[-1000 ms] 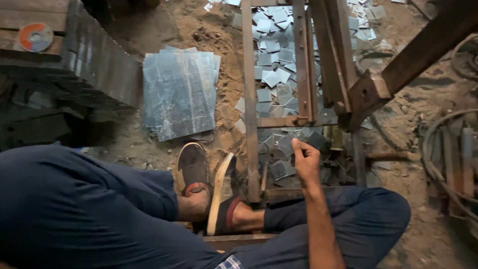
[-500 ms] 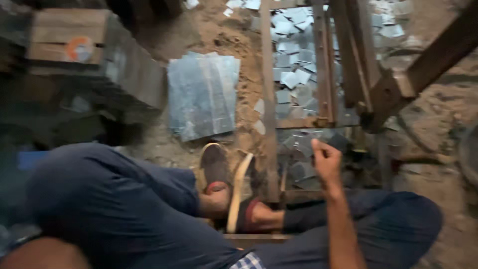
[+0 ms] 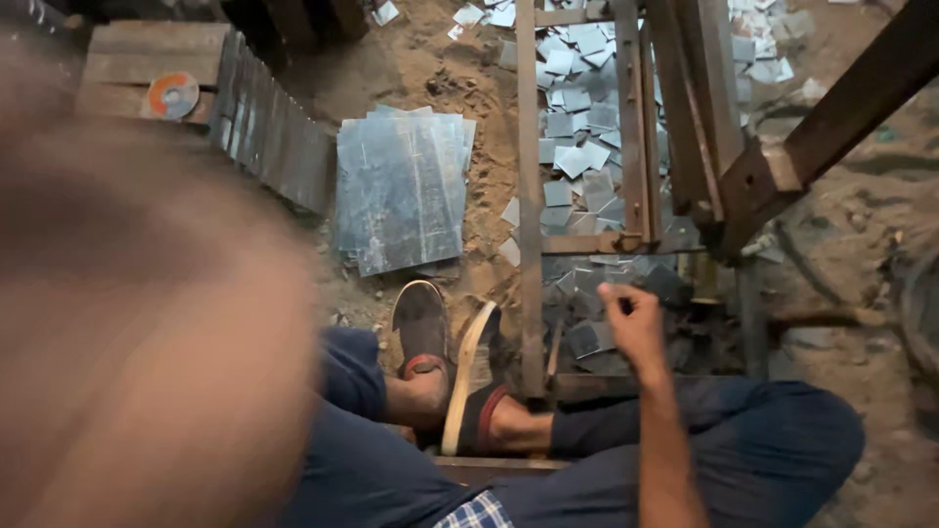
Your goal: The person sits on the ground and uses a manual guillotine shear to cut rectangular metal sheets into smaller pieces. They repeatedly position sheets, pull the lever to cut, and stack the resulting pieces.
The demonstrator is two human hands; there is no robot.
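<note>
My right hand (image 3: 631, 315) rests with curled fingers among small dark metal squares (image 3: 587, 337) at the near end of a rusty metal frame (image 3: 529, 196). What it grips, if anything, is hidden by the fingers. A large blurred skin-coloured shape (image 3: 147, 323), most likely my left arm or hand close to the camera, fills the left side. I sit with legs in dark blue trousers (image 3: 743, 440). My feet wear sandals (image 3: 421, 328), set against the frame.
A stack of grey metal sheets (image 3: 401, 191) lies on sandy ground. Several cut metal squares (image 3: 572, 147) lie scattered inside the frame. Upright sheets (image 3: 274, 137) lean by a wooden box holding a round disc (image 3: 172, 95). A rusty lever beam (image 3: 841, 108) crosses the upper right.
The blurred shape has come up at the left and now covers that side. The view has shifted. My right hand has stayed at the near end of the frame.
</note>
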